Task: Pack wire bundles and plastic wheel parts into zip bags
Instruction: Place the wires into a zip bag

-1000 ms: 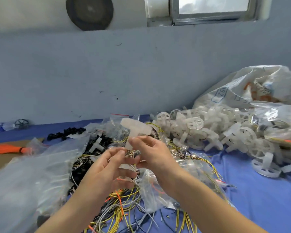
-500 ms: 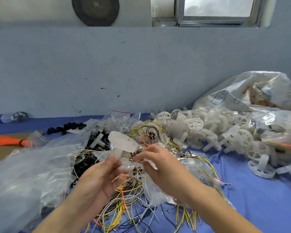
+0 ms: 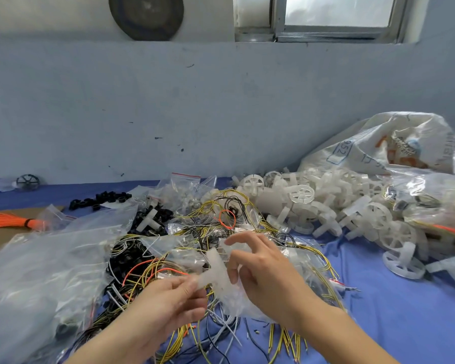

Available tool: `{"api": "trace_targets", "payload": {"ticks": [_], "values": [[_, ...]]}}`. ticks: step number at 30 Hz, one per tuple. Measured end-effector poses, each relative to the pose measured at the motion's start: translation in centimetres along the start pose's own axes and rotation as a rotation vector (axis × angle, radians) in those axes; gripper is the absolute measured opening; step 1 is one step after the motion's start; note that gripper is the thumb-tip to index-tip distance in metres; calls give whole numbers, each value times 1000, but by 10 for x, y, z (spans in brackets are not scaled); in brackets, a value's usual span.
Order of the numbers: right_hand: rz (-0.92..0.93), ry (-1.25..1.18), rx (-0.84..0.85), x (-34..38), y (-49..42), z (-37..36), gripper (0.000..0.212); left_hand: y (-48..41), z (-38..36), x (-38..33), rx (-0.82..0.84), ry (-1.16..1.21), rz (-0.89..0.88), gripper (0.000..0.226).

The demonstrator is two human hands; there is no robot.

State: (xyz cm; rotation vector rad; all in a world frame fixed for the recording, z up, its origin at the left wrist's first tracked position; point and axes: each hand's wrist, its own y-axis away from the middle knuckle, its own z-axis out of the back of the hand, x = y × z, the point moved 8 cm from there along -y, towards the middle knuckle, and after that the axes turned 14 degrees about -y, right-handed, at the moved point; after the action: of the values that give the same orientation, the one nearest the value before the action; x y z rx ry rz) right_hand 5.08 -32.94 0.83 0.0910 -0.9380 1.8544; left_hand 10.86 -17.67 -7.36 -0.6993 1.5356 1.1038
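Head view shows our left hand pinching one end of a translucent white plastic wheel part between thumb and fingertips, above the tangle of yellow, black and orange wire bundles that covers the near middle of the blue-covered desk. Our right hand curls its fingers round a clear zip bag just beside that part; motion blur keeps us from telling whether the part's other end is already inside the bag's mouth. More wheel parts lie heaped in a pile toward the desk's far right edge, against a large printed sack. Crumpled clear bags spread along the left edge, with small black parts and an orange wire bunch beyond them toward the far left corner.
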Motion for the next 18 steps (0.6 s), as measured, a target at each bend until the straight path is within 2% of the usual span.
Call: {"api": "trace_targets", "payload": {"ticks": [8,10,12,18], "values": [[-39,-24,-17,1,4,5,36,-1,-16,-38,20,-520,-295,12],[-44,-33,-23,4,4,7,30,-3,-20,-47,27,-625,-346,12],[-41,-23,-40,8,3,8,22,-5,-26,-53,53,-679,-378,13],[-44,41,-70,14,2,3,27,-12,-62,-55,213,-648,-339,11]]}}
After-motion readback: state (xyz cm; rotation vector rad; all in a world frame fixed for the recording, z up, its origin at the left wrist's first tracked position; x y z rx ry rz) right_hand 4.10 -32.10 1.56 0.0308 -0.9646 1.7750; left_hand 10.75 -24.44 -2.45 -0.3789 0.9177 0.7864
